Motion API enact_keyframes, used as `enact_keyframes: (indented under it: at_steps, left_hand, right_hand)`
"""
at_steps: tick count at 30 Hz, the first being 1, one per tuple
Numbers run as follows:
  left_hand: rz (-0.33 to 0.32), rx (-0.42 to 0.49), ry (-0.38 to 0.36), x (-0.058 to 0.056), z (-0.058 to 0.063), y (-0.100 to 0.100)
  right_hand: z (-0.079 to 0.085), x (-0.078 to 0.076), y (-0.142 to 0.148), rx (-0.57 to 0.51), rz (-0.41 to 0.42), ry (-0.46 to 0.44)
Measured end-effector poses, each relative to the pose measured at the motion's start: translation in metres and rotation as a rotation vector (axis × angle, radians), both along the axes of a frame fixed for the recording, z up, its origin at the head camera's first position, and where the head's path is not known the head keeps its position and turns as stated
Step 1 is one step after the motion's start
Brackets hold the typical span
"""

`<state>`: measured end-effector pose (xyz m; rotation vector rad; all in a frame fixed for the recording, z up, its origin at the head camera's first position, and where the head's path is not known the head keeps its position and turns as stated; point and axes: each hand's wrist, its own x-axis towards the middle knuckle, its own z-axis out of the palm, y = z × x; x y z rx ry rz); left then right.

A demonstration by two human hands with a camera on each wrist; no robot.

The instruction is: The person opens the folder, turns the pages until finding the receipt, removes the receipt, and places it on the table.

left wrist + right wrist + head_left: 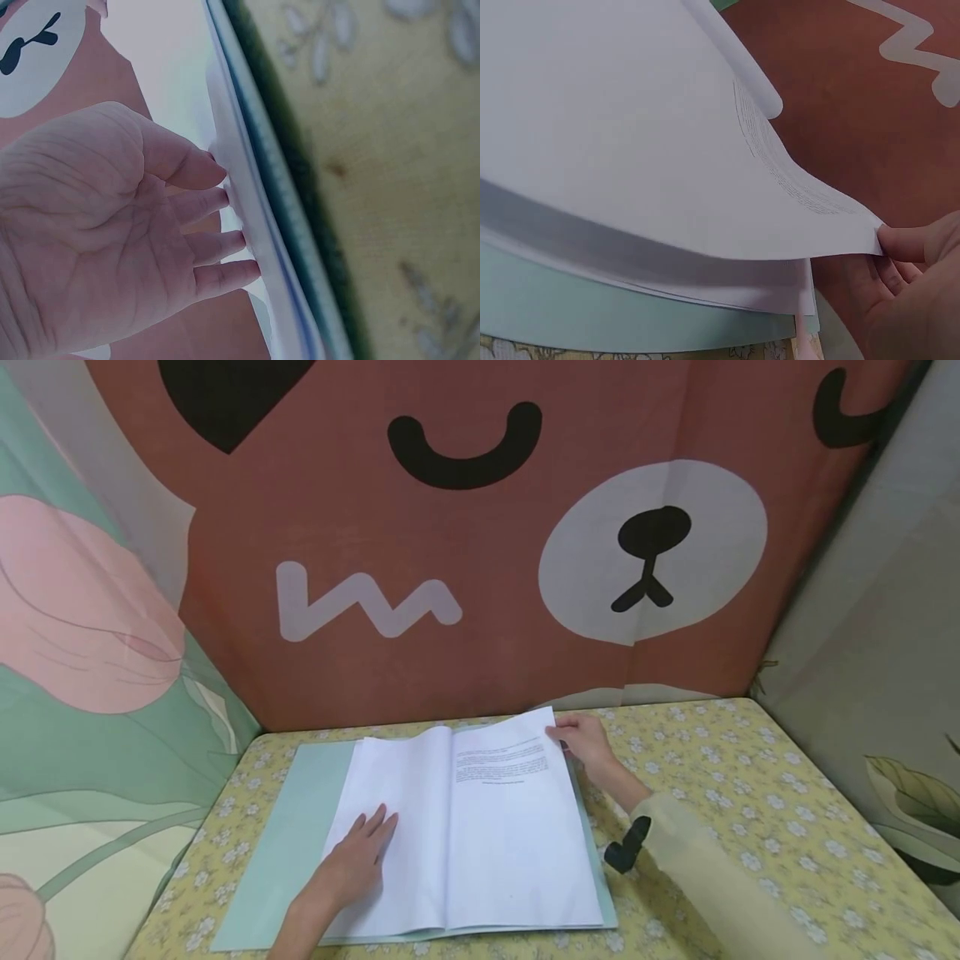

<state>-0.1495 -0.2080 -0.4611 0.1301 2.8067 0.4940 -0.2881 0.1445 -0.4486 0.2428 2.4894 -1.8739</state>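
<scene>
A light green folder (300, 827) lies spread on the table with white paper sheets inside it. On the left-hand page (408, 777), which looks blank, my left hand (351, 858) rests with its fingertips touching the paper. My right hand (587, 745) pinches the upper right corner of the printed sheet (517, 843) between thumb and fingers. In the right wrist view that sheet (645, 172) bows upward, lifted off the pages beneath it. Small lines of text show on its upper part. The left wrist view shows the left fingertips pressed to the paper.
A yellow flowered cloth (750, 827) covers the table around the folder. Behind it hangs a reddish-brown curtain (360, 677) with a bear face. Patterned fabric (97, 760) hangs at the left, and a greyish sheet (885, 610) at the right.
</scene>
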Motion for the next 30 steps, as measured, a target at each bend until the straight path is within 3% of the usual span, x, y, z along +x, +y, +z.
enact_keyframes:
  at_steps: [5, 13, 23, 30]
  left_hand:
    - [-0.002, -0.001, 0.003, -0.001, -0.001, 0.000]
    - [-0.005, -0.001, 0.018, 0.001, -0.001, 0.000]
    - [-0.009, -0.004, 0.025, 0.002, 0.000, 0.000]
    - [-0.003, -0.006, 0.010, 0.001, 0.000, -0.001]
  right_hand:
    - [0.003, -0.001, 0.002, -0.004, 0.016, -0.035]
    - [0.003, -0.004, 0.008, -0.016, 0.136, -0.092]
    - [0.007, -0.007, 0.009, -0.018, 0.147, -0.077]
    - [0.016, -0.007, 0.011, -0.090, 0.179, -0.094]
